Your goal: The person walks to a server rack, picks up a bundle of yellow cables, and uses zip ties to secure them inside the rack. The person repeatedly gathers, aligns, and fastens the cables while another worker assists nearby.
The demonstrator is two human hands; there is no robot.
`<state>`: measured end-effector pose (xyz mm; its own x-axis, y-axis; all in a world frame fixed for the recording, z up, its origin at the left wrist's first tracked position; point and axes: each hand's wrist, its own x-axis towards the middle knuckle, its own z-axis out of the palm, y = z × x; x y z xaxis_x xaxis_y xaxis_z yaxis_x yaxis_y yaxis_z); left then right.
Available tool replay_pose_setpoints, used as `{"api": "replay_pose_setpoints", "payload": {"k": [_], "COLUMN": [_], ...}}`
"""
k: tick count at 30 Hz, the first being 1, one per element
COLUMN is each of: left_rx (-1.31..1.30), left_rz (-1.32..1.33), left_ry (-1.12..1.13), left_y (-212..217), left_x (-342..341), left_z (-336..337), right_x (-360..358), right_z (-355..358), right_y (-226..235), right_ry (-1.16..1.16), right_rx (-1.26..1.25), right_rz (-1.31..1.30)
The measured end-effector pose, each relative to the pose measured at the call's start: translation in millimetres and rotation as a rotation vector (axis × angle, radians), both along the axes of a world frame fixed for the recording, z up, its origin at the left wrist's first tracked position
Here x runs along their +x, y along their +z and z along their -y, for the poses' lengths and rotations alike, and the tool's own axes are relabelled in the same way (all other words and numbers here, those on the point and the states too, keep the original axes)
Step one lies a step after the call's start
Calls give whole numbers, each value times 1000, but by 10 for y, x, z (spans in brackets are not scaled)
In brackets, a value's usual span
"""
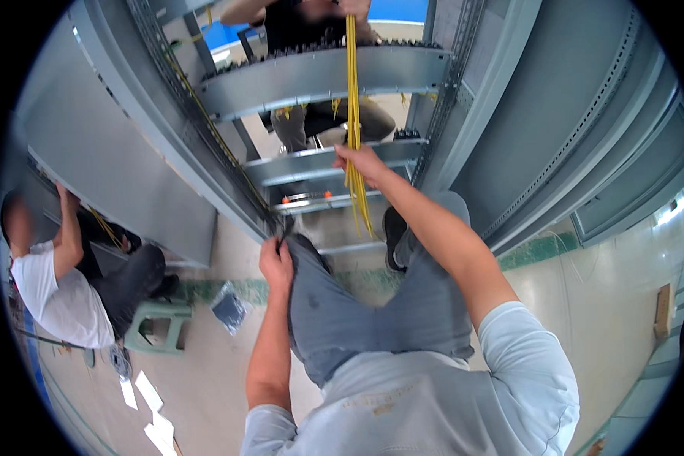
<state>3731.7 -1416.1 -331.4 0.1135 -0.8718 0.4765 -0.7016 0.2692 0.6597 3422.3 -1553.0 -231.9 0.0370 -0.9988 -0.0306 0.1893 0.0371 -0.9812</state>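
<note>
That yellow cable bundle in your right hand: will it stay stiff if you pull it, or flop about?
Probably floppy: below the right hand the yellow cable bundle splays into loose strands that hang limp. Above the grip it runs straight, so it seems taut there. The strands look thin, likely light, and apt to snag on the grey rack shelves.

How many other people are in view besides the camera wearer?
2: a person in a white shirt seated low at left, and a dark-clothed person behind the grey metal cabinet frame; others may be hidden.
</note>
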Motion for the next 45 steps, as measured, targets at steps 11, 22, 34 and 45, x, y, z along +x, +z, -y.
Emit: {"api": "replay_pose_setpoints", "payload": {"k": [11, 22, 34, 45], "left_rx": [27, 96, 73, 84], "left_rz": [-21, -38, 14, -19], "left_ry": [-52, -29, 3, 11], "left_y": [133, 142, 42, 76], "left_x": [-102, -161, -20, -71], "left_z": [-25, -106, -33, -21], "right_x": [-263, -244, -237, -188], "right_z": [67, 40, 253, 259], "right_y": [382, 573, 608, 610], "right_ry": [131, 24, -126, -186], "right_rx": [120, -67, -197, -199], "right_rz": [-270, -231, -199, -226]}}
